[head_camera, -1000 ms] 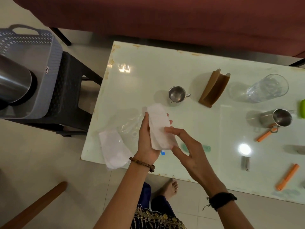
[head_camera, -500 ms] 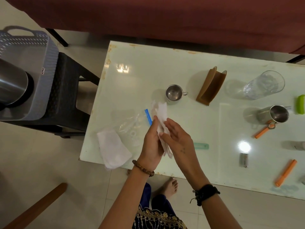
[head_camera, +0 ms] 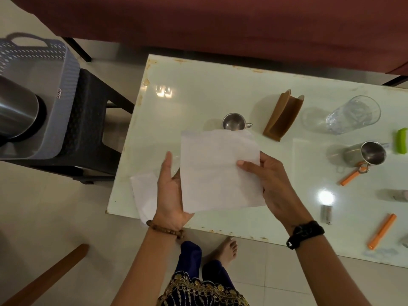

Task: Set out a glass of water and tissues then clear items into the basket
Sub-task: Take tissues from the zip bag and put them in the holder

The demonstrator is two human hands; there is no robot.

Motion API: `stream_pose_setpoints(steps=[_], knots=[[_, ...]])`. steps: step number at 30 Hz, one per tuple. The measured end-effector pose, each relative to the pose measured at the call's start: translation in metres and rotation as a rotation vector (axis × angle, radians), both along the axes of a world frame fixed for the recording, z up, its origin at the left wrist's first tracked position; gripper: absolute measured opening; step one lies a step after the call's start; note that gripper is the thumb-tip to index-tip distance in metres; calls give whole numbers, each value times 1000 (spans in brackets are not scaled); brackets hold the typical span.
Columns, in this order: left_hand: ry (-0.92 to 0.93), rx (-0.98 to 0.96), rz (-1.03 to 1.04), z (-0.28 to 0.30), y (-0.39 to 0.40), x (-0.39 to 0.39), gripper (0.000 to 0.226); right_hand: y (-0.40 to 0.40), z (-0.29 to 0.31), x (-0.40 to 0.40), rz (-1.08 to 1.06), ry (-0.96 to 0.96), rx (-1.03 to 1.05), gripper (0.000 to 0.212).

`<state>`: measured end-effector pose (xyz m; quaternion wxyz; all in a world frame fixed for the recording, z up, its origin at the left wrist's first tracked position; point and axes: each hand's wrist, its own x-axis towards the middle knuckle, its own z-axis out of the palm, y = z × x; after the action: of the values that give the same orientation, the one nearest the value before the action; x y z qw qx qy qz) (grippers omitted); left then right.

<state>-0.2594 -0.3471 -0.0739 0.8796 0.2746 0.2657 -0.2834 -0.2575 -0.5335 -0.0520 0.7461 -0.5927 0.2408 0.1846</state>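
A white tissue [head_camera: 218, 171] is spread flat between both hands above the near left part of the white table [head_camera: 198, 89]. My left hand [head_camera: 171, 191] holds its left edge and my right hand [head_camera: 268, 180] pinches its right edge. Another white tissue [head_camera: 143, 193] lies under my left hand at the table's near edge. A brown tissue holder [head_camera: 282, 117] stands behind, with nothing in it. The clear glass [head_camera: 351, 114] stands at the far right. A grey basket [head_camera: 44, 89] sits on a black stool at the left.
A small steel cup [head_camera: 233, 121] stands just beyond the tissue. A steel mug [head_camera: 366, 153], two orange pens [head_camera: 382, 230], a green item [head_camera: 401, 140] and a small metal piece [head_camera: 326, 214] lie at the right. A steel vessel [head_camera: 15, 115] rests in the basket.
The folded tissue held between my hands has been opened out into a flat sheet. My hands have moved apart to its two sides. The blue strip and clear wrapper are now hidden.
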Motion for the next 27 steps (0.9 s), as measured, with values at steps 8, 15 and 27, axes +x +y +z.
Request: stream_pose_setpoints(steps=[8, 15, 27], knots=[[98, -121, 9, -10, -9, -7, 78, -4, 9, 5, 185, -225, -413, 30], [67, -85, -122, -6, -9, 13, 45, -2, 26, -6, 503, -476, -649, 44], [-42, -100, -194, -4, -21, 36, 47, 16, 21, -10, 765, -549, -877, 31]])
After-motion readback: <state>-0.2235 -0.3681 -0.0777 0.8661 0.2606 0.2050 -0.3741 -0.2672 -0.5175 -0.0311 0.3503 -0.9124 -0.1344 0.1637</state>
